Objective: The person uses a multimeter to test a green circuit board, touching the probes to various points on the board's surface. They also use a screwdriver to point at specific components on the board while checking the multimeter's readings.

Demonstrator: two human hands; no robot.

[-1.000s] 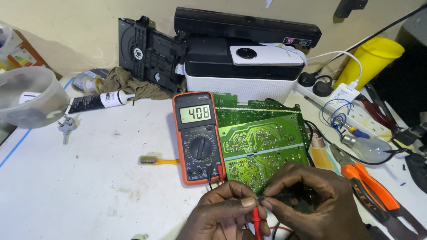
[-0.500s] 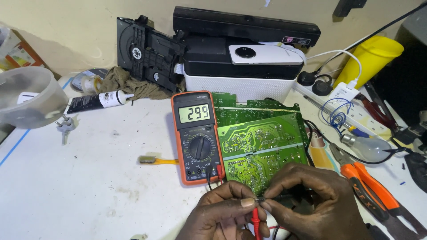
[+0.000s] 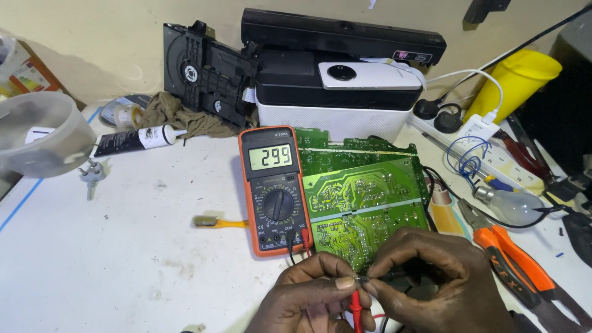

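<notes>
My left hand (image 3: 314, 296) pinches a red test probe (image 3: 356, 306) near its tip, at the bottom middle. My right hand (image 3: 435, 277) meets it from the right, fingertips closed on a small dark part (image 3: 365, 280) that the probe touches. Both hands hover over the near edge of a green circuit board (image 3: 364, 197). An orange multimeter (image 3: 275, 190) lies just left of the board, its display lit, with red and black leads plugged into its lower end.
A toothbrush with an orange handle (image 3: 217, 222) lies left of the meter. Orange-handled pliers (image 3: 512, 265), a light bulb (image 3: 509, 203) and a power strip (image 3: 487, 148) sit at right. A white and black device (image 3: 336, 98), a black tube (image 3: 139, 139) and a clear bowl (image 3: 40, 132) stand behind.
The meter's display showed one number a second ago and has changed to a lower one. The hands have barely moved.
</notes>
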